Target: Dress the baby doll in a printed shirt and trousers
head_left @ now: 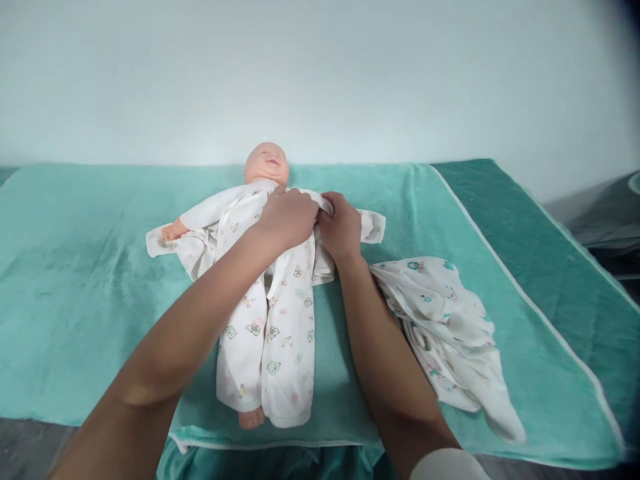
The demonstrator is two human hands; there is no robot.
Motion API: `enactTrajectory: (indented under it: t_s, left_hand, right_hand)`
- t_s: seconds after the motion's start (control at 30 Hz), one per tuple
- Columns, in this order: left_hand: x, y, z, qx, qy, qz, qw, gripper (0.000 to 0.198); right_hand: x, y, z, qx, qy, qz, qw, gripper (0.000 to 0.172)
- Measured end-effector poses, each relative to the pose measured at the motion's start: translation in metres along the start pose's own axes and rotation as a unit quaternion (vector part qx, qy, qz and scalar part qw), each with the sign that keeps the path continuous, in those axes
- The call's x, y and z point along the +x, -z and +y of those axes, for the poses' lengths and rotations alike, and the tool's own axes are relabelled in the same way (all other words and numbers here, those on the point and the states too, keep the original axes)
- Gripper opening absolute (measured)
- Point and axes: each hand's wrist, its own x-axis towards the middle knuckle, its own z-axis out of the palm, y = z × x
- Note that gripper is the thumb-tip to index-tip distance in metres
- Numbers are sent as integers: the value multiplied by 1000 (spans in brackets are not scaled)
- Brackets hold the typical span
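Note:
A baby doll lies on its back, head at the far side, in white trousers printed with small animals. A white baby shirt is spread beneath its torso, with its sleeves out to both sides. The doll's hand at the left rests bare by one cuff. My left hand is closed on the white cloth at the doll's chest and shoulder. Close beside it, my right hand pinches the cloth near the other shoulder. The doll's arm on that side is hidden by my hands and the cloth.
A crumpled white printed baby garment lies right of my right forearm. Teal plush blanket covers the table, over a darker teal quilted cover at the right. A pale wall stands directly behind.

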Motion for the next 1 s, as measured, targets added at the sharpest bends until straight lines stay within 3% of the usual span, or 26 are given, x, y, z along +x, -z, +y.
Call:
enactTrajectory:
  t_s: [0.07, 0.23, 0.47, 0.73, 1.0]
  left_hand:
    - [15, 0, 6, 27, 7, -30, 999, 35]
    - [35, -11, 14, 35, 19, -41, 998, 42]
    - [64, -13, 7, 42, 43, -104, 993, 39]
    - [45, 17, -11, 74, 39, -69, 994, 44]
    - [25, 47, -28, 104, 67, -48, 991, 45]
  right_hand:
    - [2, 0, 1, 17, -9, 0, 1000, 40]
    - [5, -3, 2, 2, -26, 9, 1000, 38]
    - [6, -1, 1, -44, -22, -22, 999, 37]
    - [12, 14, 15, -22, -54, -43, 997, 43]
    - [20, 19, 34, 78, -90, -25, 993, 44]
